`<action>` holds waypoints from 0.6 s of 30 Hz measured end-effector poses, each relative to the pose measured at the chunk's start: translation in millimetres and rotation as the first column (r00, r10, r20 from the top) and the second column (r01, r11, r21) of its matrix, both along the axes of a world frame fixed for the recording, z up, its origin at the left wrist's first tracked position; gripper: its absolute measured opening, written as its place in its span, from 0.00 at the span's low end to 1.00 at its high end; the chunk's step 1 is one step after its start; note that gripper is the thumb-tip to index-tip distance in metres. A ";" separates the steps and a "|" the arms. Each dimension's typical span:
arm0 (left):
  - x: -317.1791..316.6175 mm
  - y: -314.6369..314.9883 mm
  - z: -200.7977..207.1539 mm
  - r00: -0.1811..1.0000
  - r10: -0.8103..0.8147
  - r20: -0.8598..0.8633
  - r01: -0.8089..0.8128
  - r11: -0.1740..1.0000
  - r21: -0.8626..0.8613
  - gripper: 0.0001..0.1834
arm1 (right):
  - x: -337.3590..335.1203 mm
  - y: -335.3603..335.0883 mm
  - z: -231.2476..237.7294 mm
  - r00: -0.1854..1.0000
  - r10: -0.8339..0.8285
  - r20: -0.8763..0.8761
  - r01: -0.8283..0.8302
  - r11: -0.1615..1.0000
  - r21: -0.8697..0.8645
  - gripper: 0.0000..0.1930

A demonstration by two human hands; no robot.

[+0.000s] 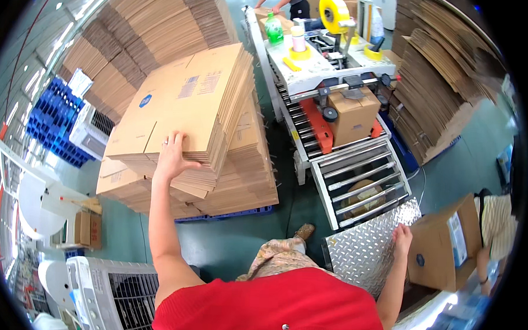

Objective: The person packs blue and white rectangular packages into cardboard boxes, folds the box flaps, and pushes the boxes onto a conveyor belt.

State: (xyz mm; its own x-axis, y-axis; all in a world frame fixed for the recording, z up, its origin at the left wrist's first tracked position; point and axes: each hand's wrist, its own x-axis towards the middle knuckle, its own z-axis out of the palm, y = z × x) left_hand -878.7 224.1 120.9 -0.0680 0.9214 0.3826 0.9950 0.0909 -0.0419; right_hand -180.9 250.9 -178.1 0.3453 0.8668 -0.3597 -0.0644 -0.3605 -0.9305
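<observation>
My left hand (174,159) rests on the near edge of a stack of flattened cardboard boxes (176,104), its fingers spread over the top sheet and the thumb apart. It wears a ring. My right hand (402,237) is loosely curled above a diamond-patterned metal plate (368,250), with nothing visible in it. Just right of that hand stands an open cardboard box (426,252) with a white and blue item (457,238) inside. Ahead, a closed cardboard box (354,118) sits in the taping machine (299,73), before a roller conveyor (362,180).
A blue pallet (224,214) juts out under the stack. More flattened boxes (438,84) rise at right. A tape roll (334,15) and green bottle (274,28) top the machine. A co-worker (290,3) handles boxes behind it; another person's arm (484,271) is at right. A cooler (117,293) stands lower left.
</observation>
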 end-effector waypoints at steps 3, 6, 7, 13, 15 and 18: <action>-2.9 7.5 -6.1 0.990 -0.036 0.139 0.030 0.999 0.040 0.29 | -11.2 -3.6 19.8 0.995 0.096 0.024 -0.098 0.987 0.129 0.15; -2.1 0.0 -34.2 0.988 -0.081 0.129 0.062 0.987 0.149 0.21 | -30.0 -16.4 58.3 0.987 0.163 0.011 -0.161 0.962 0.220 0.15; 9.0 -6.9 -36.1 0.989 -0.107 0.104 0.086 0.979 0.186 0.20 | -31.7 -20.6 64.7 0.986 0.168 0.007 -0.165 0.954 0.252 0.15; 125.2 -95.6 -37.1 0.927 -0.319 -0.195 0.367 0.878 0.308 0.27 | -13.6 -46.0 128.8 0.990 0.126 0.063 -0.140 0.932 0.336 0.11; 114.7 -118.6 -43.0 0.978 -0.159 -0.136 0.201 0.892 0.404 0.27 | -1.3 -53.9 142.9 0.993 0.087 0.083 -0.113 0.915 0.386 0.10; 71.7 -147.0 -49.8 0.969 -0.117 -0.216 0.217 0.821 0.528 0.20 | -3.8 -52.1 157.9 0.917 0.060 0.395 -0.250 0.858 0.449 0.12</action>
State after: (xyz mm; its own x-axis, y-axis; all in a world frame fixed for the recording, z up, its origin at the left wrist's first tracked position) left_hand -807.1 77.1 71.0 0.1781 0.5511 0.8152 0.9794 -0.0189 -0.2013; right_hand -184.7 198.8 -20.2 0.2121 0.9480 0.2374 0.3217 0.1616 -0.9329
